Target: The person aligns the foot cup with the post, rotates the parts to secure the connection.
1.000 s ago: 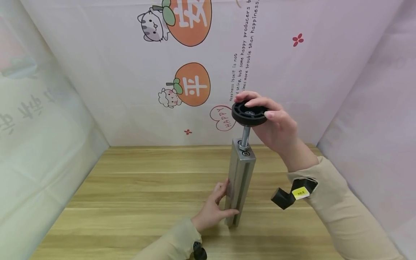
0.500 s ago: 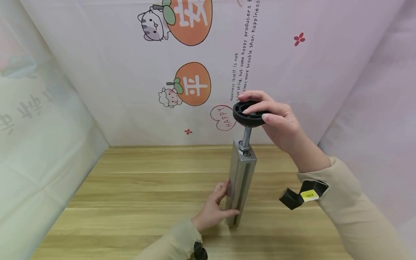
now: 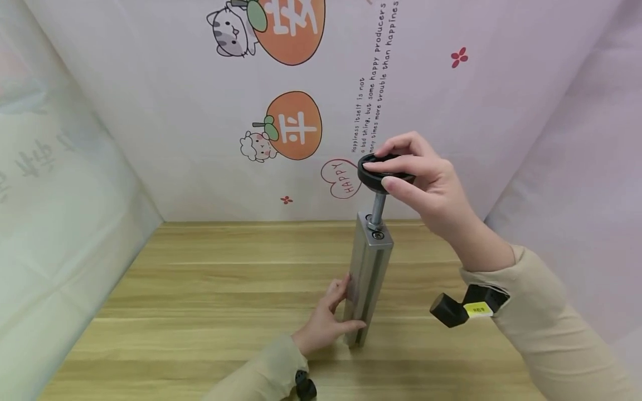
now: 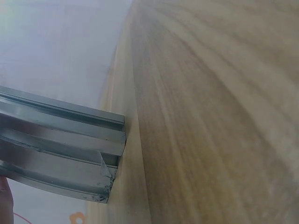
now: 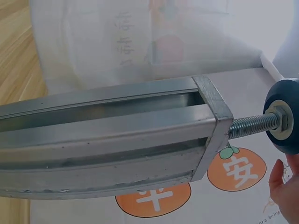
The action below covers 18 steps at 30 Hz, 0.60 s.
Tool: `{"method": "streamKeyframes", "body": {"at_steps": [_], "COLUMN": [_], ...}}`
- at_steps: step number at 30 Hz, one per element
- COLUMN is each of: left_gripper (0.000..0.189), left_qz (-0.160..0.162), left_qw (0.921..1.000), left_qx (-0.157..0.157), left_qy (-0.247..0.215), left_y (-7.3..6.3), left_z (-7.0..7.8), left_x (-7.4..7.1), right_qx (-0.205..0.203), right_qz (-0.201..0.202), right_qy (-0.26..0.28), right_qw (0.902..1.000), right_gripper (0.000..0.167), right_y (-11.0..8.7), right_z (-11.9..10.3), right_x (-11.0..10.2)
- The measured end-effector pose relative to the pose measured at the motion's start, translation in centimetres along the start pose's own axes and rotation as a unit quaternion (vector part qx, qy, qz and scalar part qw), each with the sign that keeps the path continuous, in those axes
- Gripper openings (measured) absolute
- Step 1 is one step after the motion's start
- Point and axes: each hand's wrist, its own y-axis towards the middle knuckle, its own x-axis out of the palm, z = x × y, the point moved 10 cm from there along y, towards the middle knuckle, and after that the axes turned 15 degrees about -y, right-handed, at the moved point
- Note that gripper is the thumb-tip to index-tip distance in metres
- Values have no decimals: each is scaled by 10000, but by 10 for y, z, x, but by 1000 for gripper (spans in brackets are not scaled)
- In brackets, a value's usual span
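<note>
An aluminium profile (image 3: 368, 284) stands upright on the wooden table, a little tilted in the head view. My left hand (image 3: 322, 327) grips it near its foot, thumb across the front face. From its top plate rises a threaded rod (image 3: 378, 208) with a nut at the base, also seen side-on as the rod (image 5: 252, 127) in the right wrist view. A black round levelling foot (image 3: 370, 179) caps the rod. Fingers and thumb of my right hand (image 3: 435, 192) pinch its rim from the right. The left wrist view has the profile's lower end (image 4: 70, 149) meeting the table.
Wood-grain table top (image 3: 215, 295) spreads under the profile. A printed white cloth (image 3: 200, 184) with orange fruit drawings hangs behind it, and pale cloth walls (image 3: 567, 184) stand at both sides. Each wrist carries a black camera mount (image 3: 451, 309).
My right hand's thumb and fingers have shifted leftward around the foot's rim, the thumb now nearer its front. The left hand keeps its hold low on the profile. The head view has shifted slightly.
</note>
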Motion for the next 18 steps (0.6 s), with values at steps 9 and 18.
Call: {"method": "streamKeyframes", "body": {"at_steps": [9, 18], "left_gripper": [99, 99], "left_qz": [-27, -12], "left_qw": [9999, 9997], "left_qx": [-124, -227], "left_qy": [103, 48], "left_y": [-2, -2], "left_z": [-4, -4], "left_x": [-1, -1], "right_qx": [-736, -410], "right_qz": [475, 574], "right_qy": [-2736, -3092], "right_qw": [9579, 9484], "right_gripper": [42, 32], "right_y": [1, 2], "right_z": [-25, -26], "right_x": [-2, -4]}}
